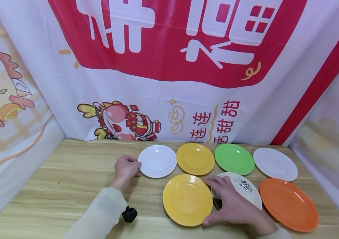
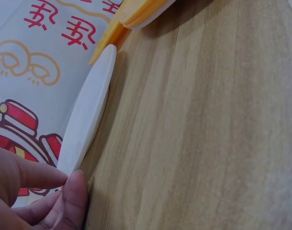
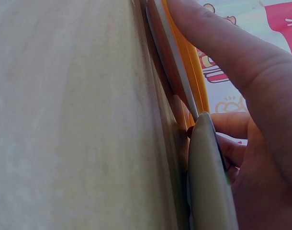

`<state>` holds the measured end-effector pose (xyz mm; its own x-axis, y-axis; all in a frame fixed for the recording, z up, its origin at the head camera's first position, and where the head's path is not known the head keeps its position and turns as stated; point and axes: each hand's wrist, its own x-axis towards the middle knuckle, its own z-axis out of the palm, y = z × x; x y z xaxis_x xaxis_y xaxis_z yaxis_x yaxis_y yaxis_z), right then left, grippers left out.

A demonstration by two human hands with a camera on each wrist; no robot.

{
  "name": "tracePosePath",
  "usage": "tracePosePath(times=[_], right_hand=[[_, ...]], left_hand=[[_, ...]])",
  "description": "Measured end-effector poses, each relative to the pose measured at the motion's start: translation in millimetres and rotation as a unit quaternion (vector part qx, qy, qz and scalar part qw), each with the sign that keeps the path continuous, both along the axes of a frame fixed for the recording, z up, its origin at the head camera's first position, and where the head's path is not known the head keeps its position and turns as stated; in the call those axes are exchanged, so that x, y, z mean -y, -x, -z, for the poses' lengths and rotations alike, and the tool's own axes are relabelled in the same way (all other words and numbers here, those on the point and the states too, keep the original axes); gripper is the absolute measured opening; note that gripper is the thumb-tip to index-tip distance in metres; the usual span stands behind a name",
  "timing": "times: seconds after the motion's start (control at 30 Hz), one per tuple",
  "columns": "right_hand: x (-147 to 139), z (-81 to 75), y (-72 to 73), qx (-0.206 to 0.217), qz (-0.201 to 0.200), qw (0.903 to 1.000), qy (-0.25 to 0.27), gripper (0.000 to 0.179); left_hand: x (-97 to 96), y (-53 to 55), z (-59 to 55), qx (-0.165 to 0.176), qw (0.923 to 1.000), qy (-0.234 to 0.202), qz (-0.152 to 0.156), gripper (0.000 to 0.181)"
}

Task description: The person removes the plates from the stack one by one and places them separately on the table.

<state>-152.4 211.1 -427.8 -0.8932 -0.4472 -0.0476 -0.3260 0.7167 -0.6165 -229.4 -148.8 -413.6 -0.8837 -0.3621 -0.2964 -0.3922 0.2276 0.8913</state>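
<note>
At the left end of the back row lies a small white plate (image 1: 157,161); my left hand (image 1: 127,169) pinches its left rim. The left wrist view shows thumb and fingertip meeting at the near edge of that white plate (image 2: 86,115). In front, my right hand (image 1: 232,205) grips the right side of a yellow plate (image 1: 187,200), thumb at the lower rim and fingers at the upper right. This hand partly covers a cream plate (image 1: 248,191) with a dark printed pattern. In the right wrist view, the thumb lies along the yellow plate (image 3: 196,81).
Another yellow plate (image 1: 195,159), a green plate (image 1: 234,159) and a second white plate (image 1: 275,164) continue the back row. An orange oval plate (image 1: 289,204) lies front right on the wooden table (image 1: 52,189). A printed cloth (image 1: 163,93) hangs behind.
</note>
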Motion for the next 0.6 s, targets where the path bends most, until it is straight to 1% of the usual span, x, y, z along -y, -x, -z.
tracePosePath(times=[0.17, 0.37, 0.6], right_hand=[[-0.1, -0.3, 0.0, 0.002, 0.002, 1.0000, 0.000, 0.118], [-0.4, 1.0, -0.7, 0.011, 0.008, 0.9999, 0.003, 0.115], [-0.7, 0.9, -0.7, 0.002, 0.000, 1.0000, 0.003, 0.115]], left_hand=[[-0.4, 0.3, 0.4, 0.000, 1.0000, 0.001, 0.001, 0.023], [-0.8, 0.7, 2.1, -0.009, 0.9999, 0.006, 0.003, 0.022], [-1.3, 4.0, 1.8, -0.022, 0.9996, 0.020, 0.001, 0.026]])
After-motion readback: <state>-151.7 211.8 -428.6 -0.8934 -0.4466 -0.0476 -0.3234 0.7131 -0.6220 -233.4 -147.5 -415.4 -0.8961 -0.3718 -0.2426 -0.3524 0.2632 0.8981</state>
